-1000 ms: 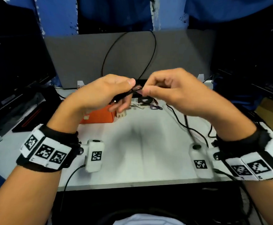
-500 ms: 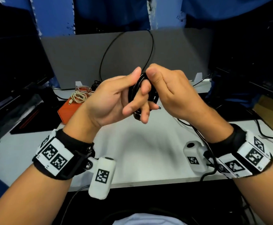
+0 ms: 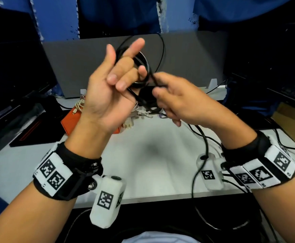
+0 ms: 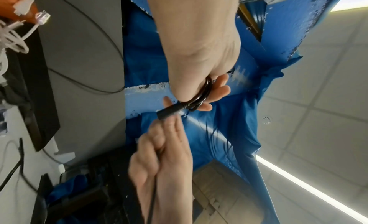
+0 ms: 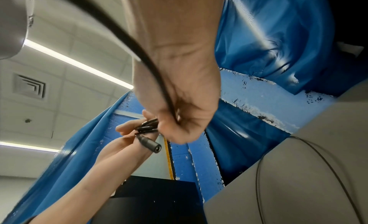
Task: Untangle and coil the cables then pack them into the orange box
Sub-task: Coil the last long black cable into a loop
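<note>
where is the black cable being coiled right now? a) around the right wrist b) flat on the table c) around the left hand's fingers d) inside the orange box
c: the black cable loops around the left hand fingers, held up above the table.

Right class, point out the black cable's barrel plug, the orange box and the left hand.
barrel plug (image 5: 149, 144), right wrist view, plug body.
orange box (image 3: 69, 122), head view, bare lid.
left hand (image 3: 104, 95), head view, palm.

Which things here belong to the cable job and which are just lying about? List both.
Job: black cable wound on the left hand, fed by the right hand; orange box; white cables.
Lying about: grey board; monitor.
</note>
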The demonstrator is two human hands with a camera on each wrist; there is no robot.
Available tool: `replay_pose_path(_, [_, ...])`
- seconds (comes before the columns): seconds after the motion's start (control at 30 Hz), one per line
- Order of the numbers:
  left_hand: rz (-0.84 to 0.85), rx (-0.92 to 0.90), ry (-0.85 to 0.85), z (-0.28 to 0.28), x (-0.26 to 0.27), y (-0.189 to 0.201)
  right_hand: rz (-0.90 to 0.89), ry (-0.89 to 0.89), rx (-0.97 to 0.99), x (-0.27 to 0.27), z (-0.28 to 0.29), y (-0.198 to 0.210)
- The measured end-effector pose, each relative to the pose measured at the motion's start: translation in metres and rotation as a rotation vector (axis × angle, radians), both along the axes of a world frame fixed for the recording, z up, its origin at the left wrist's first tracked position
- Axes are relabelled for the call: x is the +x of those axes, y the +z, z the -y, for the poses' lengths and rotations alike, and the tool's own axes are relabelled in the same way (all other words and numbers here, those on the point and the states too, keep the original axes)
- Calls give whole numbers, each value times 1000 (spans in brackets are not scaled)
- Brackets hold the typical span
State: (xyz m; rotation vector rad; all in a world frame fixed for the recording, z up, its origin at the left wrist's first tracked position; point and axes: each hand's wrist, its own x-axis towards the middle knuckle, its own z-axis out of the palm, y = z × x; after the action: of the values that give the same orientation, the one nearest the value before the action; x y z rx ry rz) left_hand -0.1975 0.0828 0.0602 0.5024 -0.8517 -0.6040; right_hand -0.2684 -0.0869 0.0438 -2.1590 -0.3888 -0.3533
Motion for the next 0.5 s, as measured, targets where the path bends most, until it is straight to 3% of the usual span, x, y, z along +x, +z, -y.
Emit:
replay_pose_path(0.1, [72, 21, 320, -9, 8, 7, -180, 68, -269, 1, -4, -11])
replay_pose_path(0.2, [307, 203, 735, -6, 11, 3, -236, 85, -292, -3, -13, -15])
replay_pose_path(0.27, [509, 365, 890, -1, 8, -1, -216, 85, -322, -5, -19, -13])
replay_pose_path(0.4, [959, 846, 958, 1, 5, -8, -85, 27, -446, -8, -22, -5])
replay_pose_path(0.5, [1195, 1181, 928, -4, 7, -14, -4, -43, -378, -11, -6, 4])
